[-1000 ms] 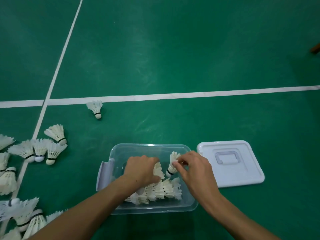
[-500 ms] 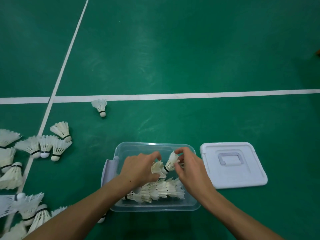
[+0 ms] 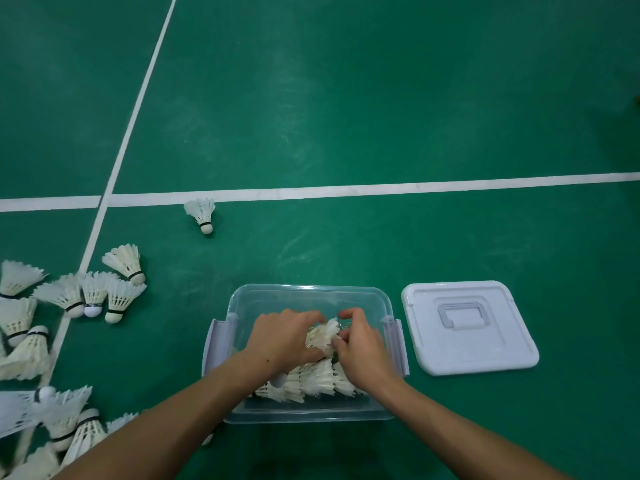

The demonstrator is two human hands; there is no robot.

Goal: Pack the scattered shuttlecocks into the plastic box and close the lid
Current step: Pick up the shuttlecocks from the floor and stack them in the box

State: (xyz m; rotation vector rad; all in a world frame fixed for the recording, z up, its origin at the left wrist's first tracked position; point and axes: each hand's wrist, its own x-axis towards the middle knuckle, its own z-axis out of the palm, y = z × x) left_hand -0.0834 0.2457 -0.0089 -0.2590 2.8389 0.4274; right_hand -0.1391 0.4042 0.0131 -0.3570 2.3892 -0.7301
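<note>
Single head-worn wide-angle view, looking steeply down, close over the floor [image 3: 346, 98]

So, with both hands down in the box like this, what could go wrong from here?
1. The left hand and right hand press together on the held shuttlecocks; the feathers could get bent.
2. The plastic box already holds a layer of shuttlecocks, while the pile on the floor is still large, so loose packing may stop the lid closing.
3. The lone shuttlecock by the white line could be overlooked.
</note>
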